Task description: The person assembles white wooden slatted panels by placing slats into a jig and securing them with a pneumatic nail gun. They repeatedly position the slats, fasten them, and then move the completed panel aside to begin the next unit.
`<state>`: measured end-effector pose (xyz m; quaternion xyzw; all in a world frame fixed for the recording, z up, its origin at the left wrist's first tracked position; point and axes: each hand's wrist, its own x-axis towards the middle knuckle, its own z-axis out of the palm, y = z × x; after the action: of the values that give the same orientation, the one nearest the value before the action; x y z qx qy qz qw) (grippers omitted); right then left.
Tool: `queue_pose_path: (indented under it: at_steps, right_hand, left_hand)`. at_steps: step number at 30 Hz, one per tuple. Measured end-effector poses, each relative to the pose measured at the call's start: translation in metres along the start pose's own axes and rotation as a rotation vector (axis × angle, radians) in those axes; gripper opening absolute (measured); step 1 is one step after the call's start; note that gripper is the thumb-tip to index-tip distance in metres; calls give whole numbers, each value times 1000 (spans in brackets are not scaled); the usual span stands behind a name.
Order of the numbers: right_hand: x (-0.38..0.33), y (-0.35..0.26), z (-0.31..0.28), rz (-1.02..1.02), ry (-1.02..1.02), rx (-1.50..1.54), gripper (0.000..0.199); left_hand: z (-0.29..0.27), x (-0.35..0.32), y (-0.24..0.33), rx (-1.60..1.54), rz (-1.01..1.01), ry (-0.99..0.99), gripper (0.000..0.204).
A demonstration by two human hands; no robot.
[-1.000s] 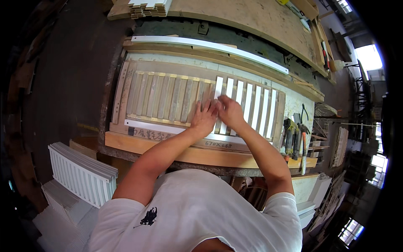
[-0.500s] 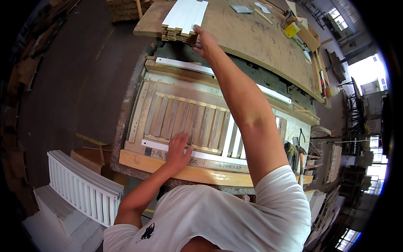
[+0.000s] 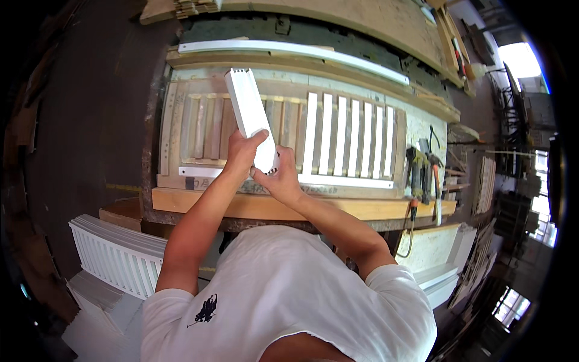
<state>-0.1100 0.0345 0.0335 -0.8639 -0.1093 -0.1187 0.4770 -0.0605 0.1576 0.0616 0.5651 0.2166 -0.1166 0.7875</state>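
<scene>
A bundle of white wooden slats (image 3: 247, 102) is tilted over the left half of a wooden jig (image 3: 172, 130). My left hand (image 3: 242, 152) is wrapped round its left side, thumb across the top. At the near end my right hand (image 3: 282, 176) grips it, fingers closed on the slat ends. Beneath, a white rail (image 3: 338, 181) with holes runs along the jig's front. Several single white slats (image 3: 342, 136) stand in a row in the right half, their near ends at this rail. Bare wooden spacers (image 3: 202, 127) show on the left.
A second white rail (image 3: 289, 47) lies on a ledge behind the jig. To the right are a nail gun (image 3: 416, 172), a hammer (image 3: 435, 181) and pliers (image 3: 432, 140). White slatted panels (image 3: 117, 253) are stacked at lower left. More slats (image 3: 196, 7) sit on the far bench.
My right hand has come back from the slat stack on the far bench with a bundle. The left hand has left the jig and now grips the bundle too. My view has shifted.
</scene>
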Motion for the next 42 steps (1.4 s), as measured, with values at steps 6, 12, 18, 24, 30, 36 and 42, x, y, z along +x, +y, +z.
queue_pose_path:
  at_steps: [6, 12, 18, 24, 30, 36, 42]
  right_hand:
    - [-44, 60, -28, 649, -113, 585, 20]
    - [-16, 79, -35, 534, 0, -45, 13]
    - [15, 76, -40, 328, -294, -272, 48]
    - [20, 75, -48, 341, -576, -402, 55]
    - [17, 69, -39, 294, -466, -320, 53]
    - [29, 51, -23, 134, -412, -245, 46]
    - [34, 42, -2, 51, -380, -199, 45]
  left_hand:
    - [29, -8, -49, 136, -247, 10, 34]
    - [34, 37, -54, 798, 45, 167, 41]
    - [50, 45, -41, 1283, 142, 167, 40]
    - [26, 40, -45, 1312, 159, 212, 55]
    - [-4, 39, -33, 1327, 153, 282, 66]
    - [-19, 48, -32, 1321, 235, 292, 65]
    - [7, 45, -43, 1340, 245, 273, 47]
